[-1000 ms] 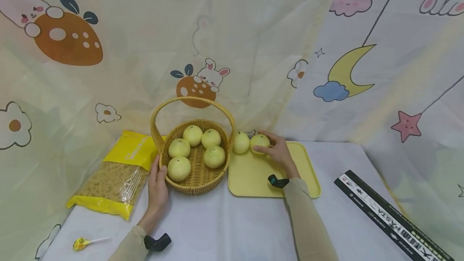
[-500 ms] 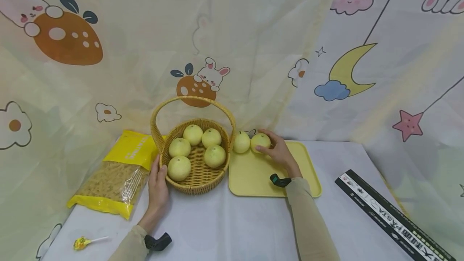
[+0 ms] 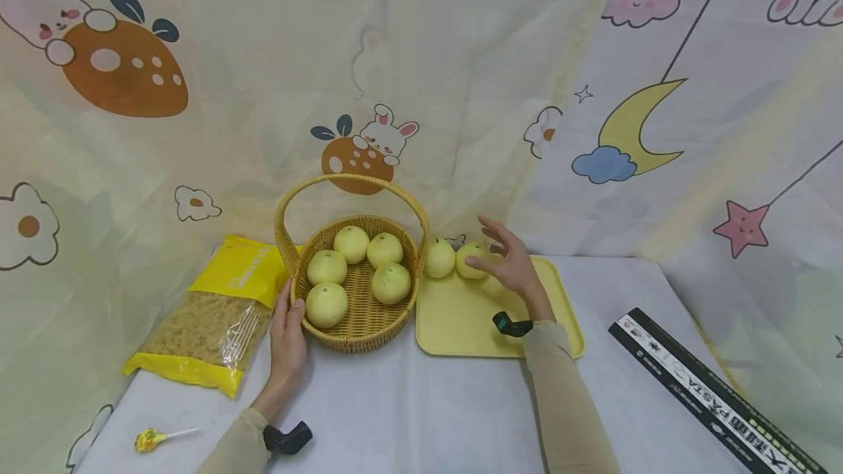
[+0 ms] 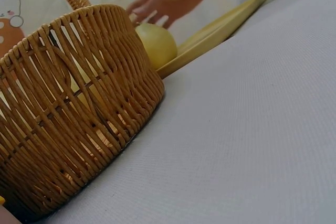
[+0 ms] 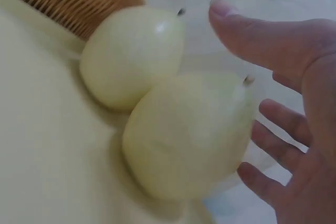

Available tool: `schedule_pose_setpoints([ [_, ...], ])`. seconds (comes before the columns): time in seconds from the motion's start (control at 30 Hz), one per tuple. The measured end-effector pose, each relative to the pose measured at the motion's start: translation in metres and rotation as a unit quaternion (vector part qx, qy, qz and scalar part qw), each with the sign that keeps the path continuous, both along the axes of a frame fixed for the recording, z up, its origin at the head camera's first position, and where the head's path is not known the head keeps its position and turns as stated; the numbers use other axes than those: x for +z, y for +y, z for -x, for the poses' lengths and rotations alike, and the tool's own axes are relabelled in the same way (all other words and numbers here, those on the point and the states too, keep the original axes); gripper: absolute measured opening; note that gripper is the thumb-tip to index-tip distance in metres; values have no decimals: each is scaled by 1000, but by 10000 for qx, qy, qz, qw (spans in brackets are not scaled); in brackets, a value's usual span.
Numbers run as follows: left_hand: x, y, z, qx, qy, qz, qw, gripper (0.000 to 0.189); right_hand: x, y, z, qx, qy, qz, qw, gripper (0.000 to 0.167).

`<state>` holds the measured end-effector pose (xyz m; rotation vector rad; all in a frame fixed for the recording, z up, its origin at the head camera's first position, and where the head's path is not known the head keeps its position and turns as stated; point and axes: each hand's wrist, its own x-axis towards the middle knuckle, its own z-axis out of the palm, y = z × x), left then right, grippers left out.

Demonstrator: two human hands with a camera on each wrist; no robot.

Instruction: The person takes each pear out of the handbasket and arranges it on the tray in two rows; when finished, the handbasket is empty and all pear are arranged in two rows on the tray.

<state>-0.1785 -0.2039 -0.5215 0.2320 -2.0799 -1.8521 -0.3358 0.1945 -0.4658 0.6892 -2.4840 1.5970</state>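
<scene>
A wicker basket (image 3: 358,342) with a tall arched handle stands on the table, holding several pale yellow-green pears (image 3: 390,284). My left hand (image 3: 287,342) rests against the basket's left wall, its fingers reaching up along the outside and its thumb near the rim. To the basket's right, two more pears sit side by side at the back left of a yellow tray (image 3: 461,328): one nearer the basket (image 5: 134,56), the other nearer my right hand (image 5: 184,135). Beside that outer pear my right hand (image 3: 516,269) has its fingers and thumb spread, holding nothing.
A yellow-ended bag of pasta (image 3: 197,328) lies left of the basket, and a lollipop (image 3: 151,439) lies at the front left. A long black box (image 3: 711,386) lies diagonally on the right. A printed cloth (image 3: 461,57) hangs behind the table.
My right hand has let go of the outer pear on the tray; its fingers have spread and lifted slightly away to the right. My left hand and the basket stay in place.
</scene>
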Motion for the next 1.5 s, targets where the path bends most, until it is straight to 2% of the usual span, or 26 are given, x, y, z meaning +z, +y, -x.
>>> schedule_pose_setpoints([
  [0.13,0,0,1,37,14,64,10000,58,20,-9,-8,-322,665,112,9972,83],
  [0.2,1,0,1,39,6,56,10000,58,39,-17,-20,-391,983,199,9942,77],
  [0.33,1,0,1,21,-11,-6,10000,59,59,-24,-32,-411,1377,506,9883,67],
  [0.43,0,0,0,12,-29,-39,10000,58,68,-28,-38,-258,1485,787,9854,64],
  [0.5,0,0,0,6,-31,-52,10000,58,79,-33,-48,-43,1503,938,9842,63],
  [0.7,-1,1,-2,41,-61,6,10000,58,99,-55,-74,882,1457,964,9807,70],
  [0.83,-1,1,-2,22,-101,22,9999,58,98,-77,-85,1207,1329,652,9816,72],
  [0.97,0,1,-3,37,-124,92,9999,58,88,-105,-94,1157,1438,234,9825,72],
  [1.1,1,0,-4,79,-150,147,9997,59,73,-133,-98,838,1856,-275,9787,76],
  [1.2,2,0,-4,104,-143,160,9997,59,63,-148,-98,527,1969,-714,9764,82],
  [1.37,2,1,-3,128,-124,145,9997,59,53,-163,-97,19,1760,-1348,9751,90],
  [1.5,1,2,-3,119,-143,126,9997,59,49,-170,-95,-283,1583,-1841,9697,93],
])
